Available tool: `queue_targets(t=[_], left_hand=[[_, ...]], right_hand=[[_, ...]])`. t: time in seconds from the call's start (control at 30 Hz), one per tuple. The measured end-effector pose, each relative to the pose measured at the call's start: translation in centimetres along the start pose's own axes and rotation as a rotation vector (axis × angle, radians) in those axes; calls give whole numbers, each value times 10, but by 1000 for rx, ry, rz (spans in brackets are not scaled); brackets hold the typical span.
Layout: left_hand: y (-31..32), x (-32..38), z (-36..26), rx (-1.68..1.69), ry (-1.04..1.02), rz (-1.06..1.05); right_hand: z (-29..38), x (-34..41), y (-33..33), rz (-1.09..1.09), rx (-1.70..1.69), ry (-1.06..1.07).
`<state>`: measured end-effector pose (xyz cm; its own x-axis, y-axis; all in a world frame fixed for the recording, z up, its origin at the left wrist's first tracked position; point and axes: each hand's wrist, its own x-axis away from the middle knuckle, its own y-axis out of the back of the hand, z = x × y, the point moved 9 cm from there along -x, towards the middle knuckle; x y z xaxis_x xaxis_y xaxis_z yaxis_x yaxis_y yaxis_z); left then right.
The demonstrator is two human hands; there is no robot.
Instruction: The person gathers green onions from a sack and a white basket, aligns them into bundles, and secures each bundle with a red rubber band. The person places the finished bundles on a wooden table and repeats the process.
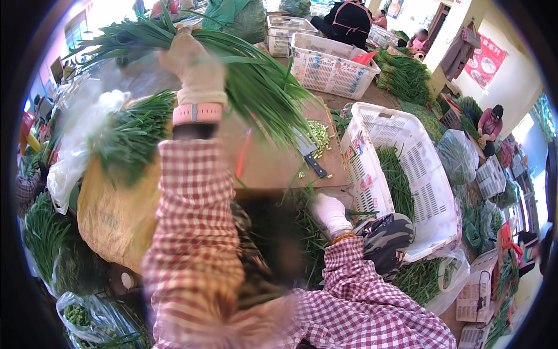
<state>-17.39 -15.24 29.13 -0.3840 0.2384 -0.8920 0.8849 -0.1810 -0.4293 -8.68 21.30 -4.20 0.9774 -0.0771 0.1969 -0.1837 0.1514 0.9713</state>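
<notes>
My left hand (188, 59), gloved and blurred by motion, grips a large bunch of long flat green leaves, likely garlic chives (261, 83). The bunch is held out over the far side of a brown board, its leaf ends drooping to the right. Below the board's near edge is my gloved right hand (331, 213), beside my knee; loose leaves are near its blurred fingers, and its grip is unclear. A knife (314, 163) with a black handle lies on the board (270, 170), next to a heap of short cut stem ends (320, 136). A red strip (244, 155) is also there.
To the right stands a white plastic crate (418, 174) with green stalks (394, 179) inside. Another bunch (135, 131) rests on a yellow sack (113, 218) at left. A plastic bag of greens (423, 279) sits lower right. Other people work farther off among crates (331, 70).
</notes>
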Motion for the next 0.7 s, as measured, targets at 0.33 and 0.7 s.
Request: queue_targets(t=[0.33, 0.7], left_hand=[[-1, -9, 26, 915, 1336, 61], [57, -56, 13, 341, 563, 339]], right_hand=[[116, 1, 100, -574, -823, 409], [158, -37, 59, -772, 3810, -1199]])
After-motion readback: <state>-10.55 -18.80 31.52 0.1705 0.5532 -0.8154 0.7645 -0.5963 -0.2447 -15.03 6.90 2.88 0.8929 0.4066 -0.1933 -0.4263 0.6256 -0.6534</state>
